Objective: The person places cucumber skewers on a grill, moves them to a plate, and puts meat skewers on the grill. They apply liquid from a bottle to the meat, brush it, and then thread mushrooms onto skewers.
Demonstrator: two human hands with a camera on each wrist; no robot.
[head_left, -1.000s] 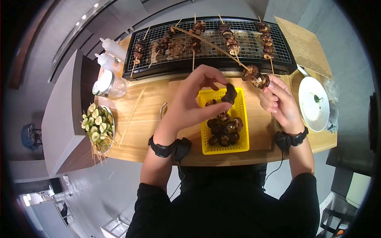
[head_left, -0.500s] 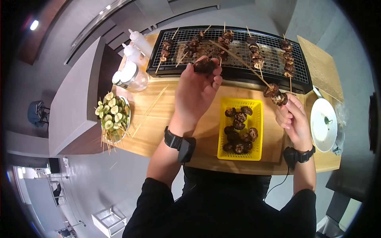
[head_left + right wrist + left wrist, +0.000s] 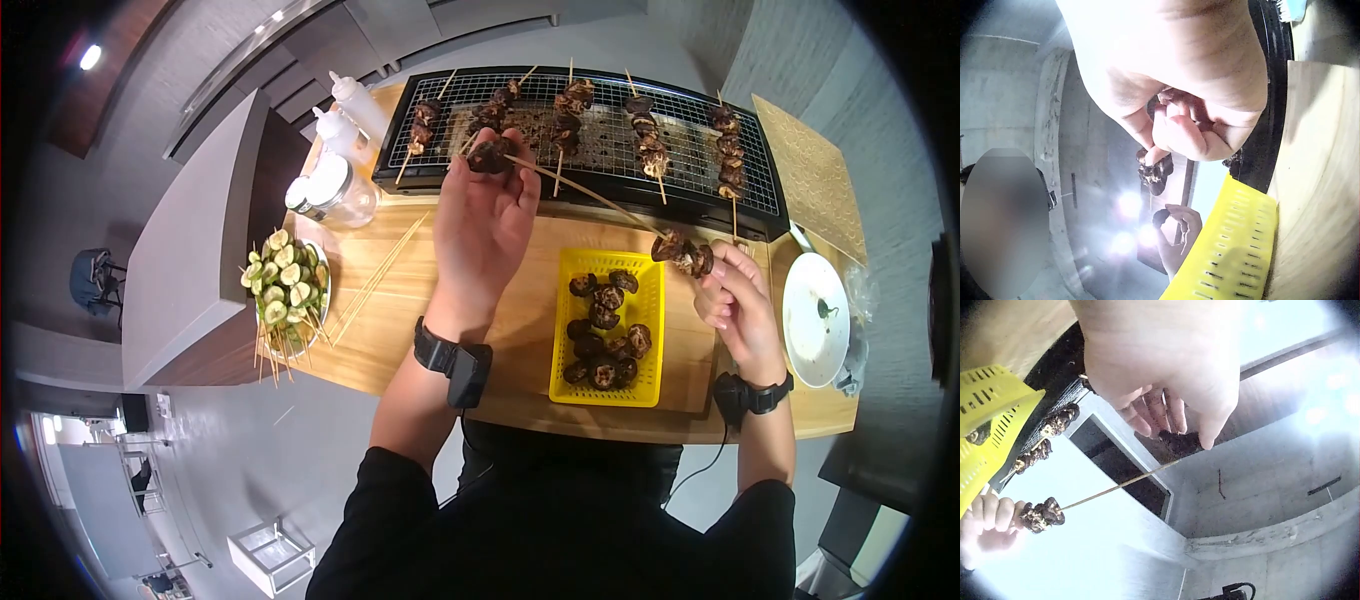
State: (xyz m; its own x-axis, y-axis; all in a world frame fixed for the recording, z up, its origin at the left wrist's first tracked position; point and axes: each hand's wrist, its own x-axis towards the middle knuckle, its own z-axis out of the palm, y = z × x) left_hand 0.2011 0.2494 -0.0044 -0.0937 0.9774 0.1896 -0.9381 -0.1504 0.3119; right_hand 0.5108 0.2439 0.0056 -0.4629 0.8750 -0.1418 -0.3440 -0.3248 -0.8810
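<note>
Head view: the left hand (image 3: 487,220) pinches a dark mushroom (image 3: 490,156) in its fingers. The right hand (image 3: 738,305) grips threaded mushroom pieces (image 3: 683,254) at the near end of a wooden skewer (image 3: 590,195), whose bare length slants to the left fingers' mushroom; whether it has pierced it, I cannot tell. Between and nearer than the hands, a yellow basket (image 3: 600,261) of mushrooms (image 3: 603,372) sits on the tabletop (image 3: 520,345). Beyond the left fingers, a grill (image 3: 603,130) bears five loaded skewers (image 3: 650,145); right of the right hand lies a white plate (image 3: 805,350).

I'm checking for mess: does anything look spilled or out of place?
Brown blotches stain the grill; a lone green scrap sits in the nearly bare white dish at right. Both look like leftovers. Nothing else stands out.
</note>
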